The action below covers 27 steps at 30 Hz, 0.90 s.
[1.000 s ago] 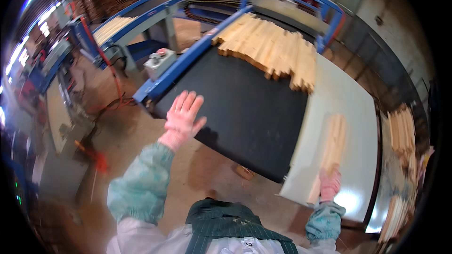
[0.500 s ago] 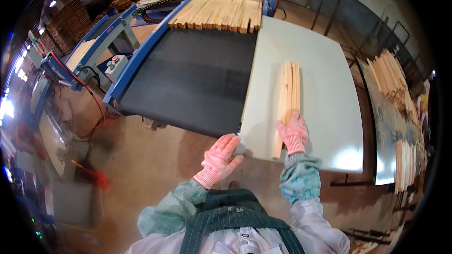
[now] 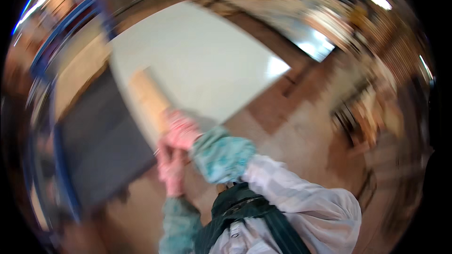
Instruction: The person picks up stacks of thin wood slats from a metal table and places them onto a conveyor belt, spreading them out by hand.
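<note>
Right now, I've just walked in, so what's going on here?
A person in pink gloves has the right hand around some wood strips over a pale table. The left hand is at their near end; blur hides whether it grips. To the left, more wood lies in a row on the far part of a dark belt.

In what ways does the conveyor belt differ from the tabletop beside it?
The conveyor belt is black, while the tabletop is pale grey. The tabletop has bright glare at one corner; the belt looks dull. The belt carries a wide row of wooden strips; over the tabletop, the right hand holds a narrow wooden bundle. Both are flat and lie side by side.
</note>
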Tool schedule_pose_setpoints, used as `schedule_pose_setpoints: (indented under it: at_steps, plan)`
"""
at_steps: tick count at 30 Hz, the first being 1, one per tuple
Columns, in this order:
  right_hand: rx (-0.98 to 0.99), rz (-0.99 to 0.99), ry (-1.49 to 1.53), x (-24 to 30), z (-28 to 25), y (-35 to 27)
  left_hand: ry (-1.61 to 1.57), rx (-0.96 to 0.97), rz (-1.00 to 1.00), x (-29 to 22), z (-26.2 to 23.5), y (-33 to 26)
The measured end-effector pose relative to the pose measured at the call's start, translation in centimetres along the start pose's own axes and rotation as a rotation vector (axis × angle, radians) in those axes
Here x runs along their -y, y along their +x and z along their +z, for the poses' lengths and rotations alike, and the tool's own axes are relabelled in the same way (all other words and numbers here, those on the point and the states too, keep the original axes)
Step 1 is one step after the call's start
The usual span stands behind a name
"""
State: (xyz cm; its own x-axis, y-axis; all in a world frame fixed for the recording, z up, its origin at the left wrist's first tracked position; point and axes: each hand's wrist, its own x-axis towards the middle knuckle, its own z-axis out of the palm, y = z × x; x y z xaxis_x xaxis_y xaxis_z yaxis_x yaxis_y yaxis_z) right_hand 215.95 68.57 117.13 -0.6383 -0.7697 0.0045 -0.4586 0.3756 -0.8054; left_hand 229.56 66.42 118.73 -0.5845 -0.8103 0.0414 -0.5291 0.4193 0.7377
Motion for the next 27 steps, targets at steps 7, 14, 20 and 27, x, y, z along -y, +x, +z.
schedule_pose_setpoints:
  at_steps: [7,14,20,27]
  plan:
    - [-0.012,0.087,0.437,-8.8,-0.5,-6.1,0.203,-0.160,0.141,0.6,-3.2,2.2]
    - [-0.250,0.591,0.442,-25.4,-0.2,-23.8,0.648,0.106,0.835,-2.9,5.5,1.8]
    - [-0.058,0.926,0.589,-30.6,-1.5,-27.5,0.079,0.718,0.762,-5.1,23.2,0.9]
    - [-0.369,0.938,0.703,-33.8,-2.3,-26.8,0.065,0.990,1.149,-9.9,34.9,2.0]
